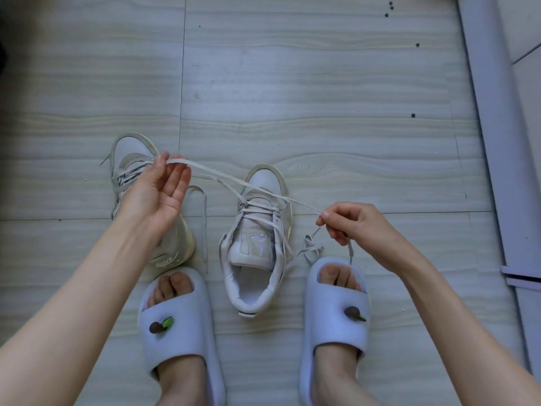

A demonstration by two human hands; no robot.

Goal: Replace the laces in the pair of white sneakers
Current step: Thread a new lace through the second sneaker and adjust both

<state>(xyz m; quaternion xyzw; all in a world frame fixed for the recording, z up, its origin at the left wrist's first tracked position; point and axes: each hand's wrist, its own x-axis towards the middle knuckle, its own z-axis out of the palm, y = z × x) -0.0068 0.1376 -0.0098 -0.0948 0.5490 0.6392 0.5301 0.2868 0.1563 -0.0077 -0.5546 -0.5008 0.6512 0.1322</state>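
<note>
Sneakers: two white high-tops on grey tiled floor (322, 83), toes pointing away; right sneaker (257, 244) between two slippered feet, left sneaker (131, 171) beyond the left foot, partly hidden by the forearm.
Slippers: pale slides (181, 341), one per foot, each with a small dark charm tipped green.
Lace: flat off-white lace (216, 174) running taut from left hand across to right hand, above the right sneaker's toe; threaded through the upper eyelets there, lower rows looking loose; spare loops lying on floor just beside the right slipper.
Left hand (158, 191): palm up, fingers nearly straight, lace pinched lightly between thumb and fingertips near the left sneaker's toe.
Right hand (351, 227): fingers curled, lace pinched between thumb and forefinger, tail end dangling below toward the slipper.
Step, as judged: drawing the lace through the right sneaker, most likely pulling the old one free.
Doing it well: slacken each crossing first, pull along the line of the eyelet, keep the lace flat and untwisted, steady the sneaker against tipping, keep floor loops clear of knots.
Writing: cursive script with small logo stitched on right sneaker's tongue, unreadable; embossed lettering on left sneaker's heel, too blurred to read.
</note>
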